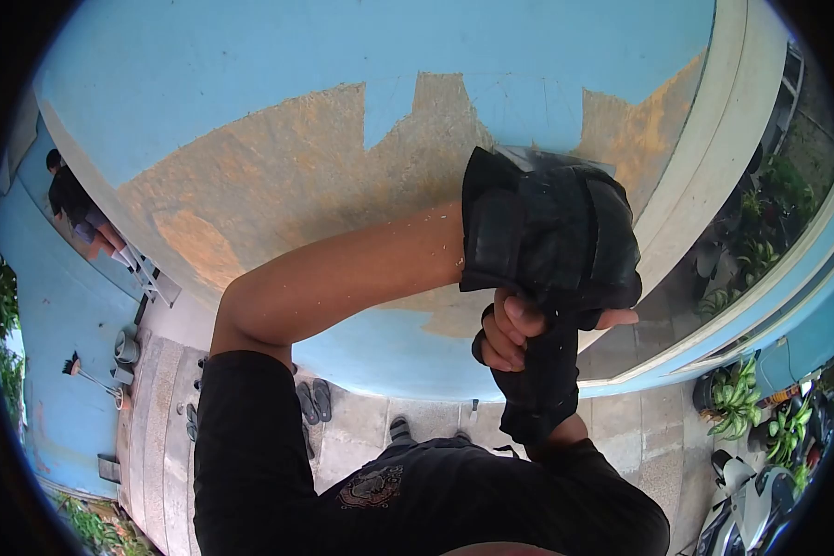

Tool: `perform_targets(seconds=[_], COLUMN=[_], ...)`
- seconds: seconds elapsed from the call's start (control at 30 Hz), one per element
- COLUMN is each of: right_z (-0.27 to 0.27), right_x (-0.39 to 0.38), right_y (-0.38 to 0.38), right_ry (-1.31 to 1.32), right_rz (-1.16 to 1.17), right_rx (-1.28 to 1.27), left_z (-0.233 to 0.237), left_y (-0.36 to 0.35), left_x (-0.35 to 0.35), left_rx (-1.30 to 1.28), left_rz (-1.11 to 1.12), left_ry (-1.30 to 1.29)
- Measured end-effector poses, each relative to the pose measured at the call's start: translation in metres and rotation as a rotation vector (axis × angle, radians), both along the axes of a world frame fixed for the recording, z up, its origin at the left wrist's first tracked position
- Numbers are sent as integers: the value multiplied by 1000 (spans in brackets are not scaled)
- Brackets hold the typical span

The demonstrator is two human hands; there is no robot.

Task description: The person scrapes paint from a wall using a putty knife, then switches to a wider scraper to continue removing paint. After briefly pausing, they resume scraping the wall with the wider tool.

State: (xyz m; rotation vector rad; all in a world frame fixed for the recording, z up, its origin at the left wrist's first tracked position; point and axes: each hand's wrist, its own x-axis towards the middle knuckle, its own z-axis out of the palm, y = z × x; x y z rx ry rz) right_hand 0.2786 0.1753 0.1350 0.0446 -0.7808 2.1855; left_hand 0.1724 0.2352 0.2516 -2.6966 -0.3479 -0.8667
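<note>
My left hand (554, 230) wears a bulky black glove and is raised in front of the wall (343, 157). One bare fingertip sticks out at its lower right; the other fingers are hidden. A greyish, partly see-through piece (565, 161) shows along the glove's top edge; what it is stays unclear. Just below, my right hand (519, 341), in a black fingerless glove, has its fingers curled closed against the underside of the left glove. What they hold is hidden. The wall is light blue, with a jagged bare grey-brown area behind my left forearm.
At the far left a person (72, 199) in dark clothes is on a stepladder (150, 278) by a blue wall. Sandals (313, 401) lie on the tiled floor (371, 422). Potted plants (734, 398) and a motorbike (746, 505) are at right, beside the window (658, 324).
</note>
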Motion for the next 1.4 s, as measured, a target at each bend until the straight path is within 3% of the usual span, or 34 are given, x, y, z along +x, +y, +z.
perform_targets(seconds=[0.07, 0.3, 0.4, 0.5, 0.6, 0.7, 0.8, 0.9, 0.93, 1.0, 1.03, 1.1, 1.2, 1.23, 1.3, 1.4], right_z=[10, 13, 20, 15, 16, 18, 14, 18, 15, 13, 12, 13, 15, 15, 16, 20], right_x=[3, 1, -3, -3, 0, -2, 1, -2, -5, -7, -5, -4, -4, -3, -2, -4], right_y=[-1, -5, -7, -9, -6, -5, -6, -2, 1, 4, 0, -4, -3, -5, -8, -4], right_ry=[-68, -85, -102, -91, -129, -104, -83, -84, -50, -22, -36, -61, -75, -83, -89, -102], right_rz=[-31, -66, -94, -144, -101, -110, -58, -75, -85, -95, -88, -87, -107, -112, -116, -141], right_rx=[6, 51, -19, 9, 22, -8, -5, -24, -3, 24, 29, 24, 18, 19, 24, 14], left_z=[4, 2, 8, -7, -11, 4, -11, -3, -19, -35, -1, 10, -9, -12, -9, 8], left_y=[4, 8, 6, 6, 11, -2, 10, 13, 28, 40, 10, -3, 13, 12, 6, 1], left_x=[3, -1, -2, 0, -5, 0, 3, 8, 17, 15, 7, -1, 0, 5, 7, 4], left_rx=[-71, -8, -29, 215, -179, -155, 200, 150, 393, 631, 333, 36, -280, -8, 256, -39], left_rz=[54, -52, 41, -43, -27, 89, 1, -63, -54, -40, -24, 2, 67, 61, 55, 12], left_ry=[159, 74, 254, -41, -12, 147, -78, 73, -209, -490, -136, 212, 68, -6, -77, 172])
